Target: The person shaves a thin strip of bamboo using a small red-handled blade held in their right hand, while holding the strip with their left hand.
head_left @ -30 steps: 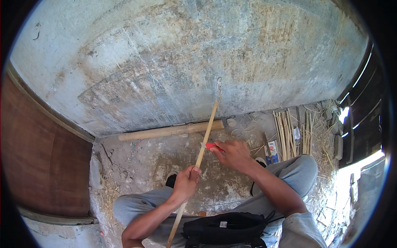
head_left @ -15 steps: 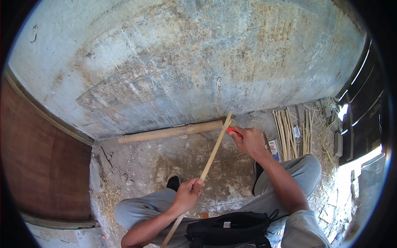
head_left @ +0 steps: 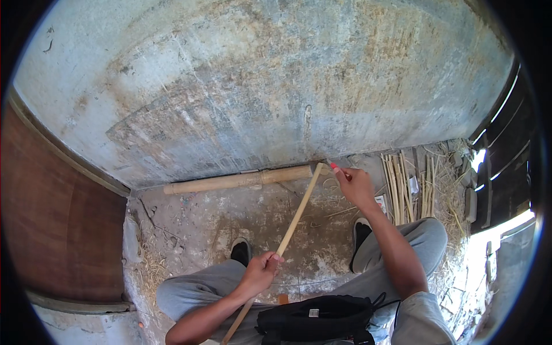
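My left hand (head_left: 260, 272) is closed round a long pale bamboo strip (head_left: 298, 216), gripping it near its middle. The strip slants from my lap up and away to the right, its far end raised over the floor by the wall. At that end, my right hand (head_left: 355, 187) is closed on a knife with a red handle (head_left: 334, 166). Only a bit of the handle and a short stretch of blade show past my fingers; the blade is just right of the strip's tip. A curled shaving hangs close by.
A thick bamboo pole (head_left: 236, 183) lies along the foot of the stained wall (head_left: 276, 86). To the right, several cut bamboo strips (head_left: 397, 187) rest near dry shavings. A black waist bag (head_left: 316, 316) sits on my lap. A brown wooden panel (head_left: 63, 224) stands at left.
My right hand has moved with the knife a little outward and right, to the strip's far end. That end has dipped slightly toward me. My left hand keeps its grip.
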`<action>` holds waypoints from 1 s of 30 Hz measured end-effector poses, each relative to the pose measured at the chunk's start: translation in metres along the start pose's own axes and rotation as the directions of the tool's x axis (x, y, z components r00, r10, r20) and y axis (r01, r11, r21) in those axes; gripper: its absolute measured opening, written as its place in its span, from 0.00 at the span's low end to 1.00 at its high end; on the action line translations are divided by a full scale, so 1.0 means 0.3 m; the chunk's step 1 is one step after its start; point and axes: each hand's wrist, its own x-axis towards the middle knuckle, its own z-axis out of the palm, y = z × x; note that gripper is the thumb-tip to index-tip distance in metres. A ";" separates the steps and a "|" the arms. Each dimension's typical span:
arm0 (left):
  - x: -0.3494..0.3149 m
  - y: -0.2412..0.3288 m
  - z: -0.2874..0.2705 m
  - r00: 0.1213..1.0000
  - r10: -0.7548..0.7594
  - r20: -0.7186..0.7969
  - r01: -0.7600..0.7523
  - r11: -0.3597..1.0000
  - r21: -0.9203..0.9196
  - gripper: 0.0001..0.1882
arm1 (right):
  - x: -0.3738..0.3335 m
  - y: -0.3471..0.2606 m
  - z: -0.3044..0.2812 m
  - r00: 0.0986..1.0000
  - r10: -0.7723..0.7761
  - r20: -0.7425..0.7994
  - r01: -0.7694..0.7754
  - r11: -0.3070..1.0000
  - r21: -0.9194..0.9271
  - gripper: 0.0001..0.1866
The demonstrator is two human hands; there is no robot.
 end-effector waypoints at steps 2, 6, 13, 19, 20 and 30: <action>0.016 0.000 0.001 1.000 0.006 -0.001 -0.006 1.000 -0.007 0.13 | -0.028 -0.026 -0.002 0.997 0.007 0.076 -0.014 0.997 0.079 0.21; 0.044 0.025 0.005 1.000 0.026 0.008 -0.026 0.999 -0.026 0.10 | -0.066 -0.050 0.026 0.979 -0.048 0.197 -0.011 0.958 0.287 0.24; 0.070 0.003 0.000 1.000 -0.014 -0.003 0.013 0.993 -0.114 0.09 | -0.176 -0.189 -0.101 0.611 0.213 0.762 -0.760 0.429 0.489 0.22; 0.059 0.032 -0.002 1.000 -0.012 -0.003 0.011 0.989 -0.148 0.09 | -0.522 -0.394 -0.410 0.398 -0.464 0.792 -0.815 0.218 0.537 0.39; 0.060 0.063 0.016 0.999 0.024 -0.025 -0.027 0.993 -0.115 0.10 | -0.556 -0.445 -0.468 0.413 -0.543 0.731 -0.765 0.229 0.602 0.42; 0.094 0.016 0.014 0.999 0.022 -0.049 -0.027 0.993 -0.115 0.10 | -0.589 -0.638 -0.581 0.205 -0.647 0.734 -0.865 0.232 0.446 0.67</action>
